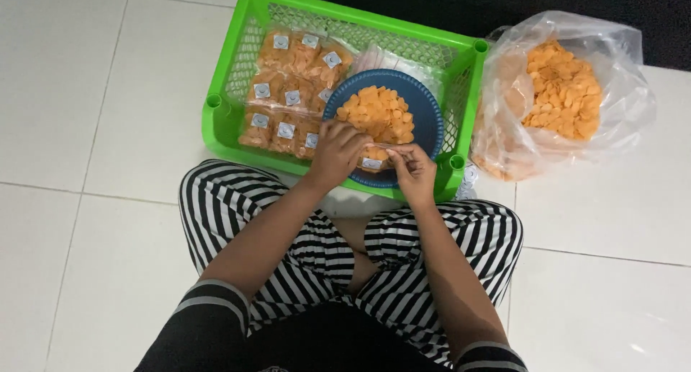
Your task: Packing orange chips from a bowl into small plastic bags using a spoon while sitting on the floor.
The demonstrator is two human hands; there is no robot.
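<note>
I'm sitting cross-legged on the white tiled floor (86,127) in my striped pants (403,271), with both hands out over the near edge of the green basket (223,120). My left hand (337,154) and right hand (413,169) are pinched shut on a small clear packet of orange chips (374,159) stretched between them, its long axis running left to right, so neither hand is really nearer. Just past my fingers sits the blue plate (428,120) heaped with loose chips (378,113), basically touching distance. Left of it, the filled packets (288,91) are stacked in rows. Off to the far right, outside the basket, is the big clear bag of chips (561,91).
</note>
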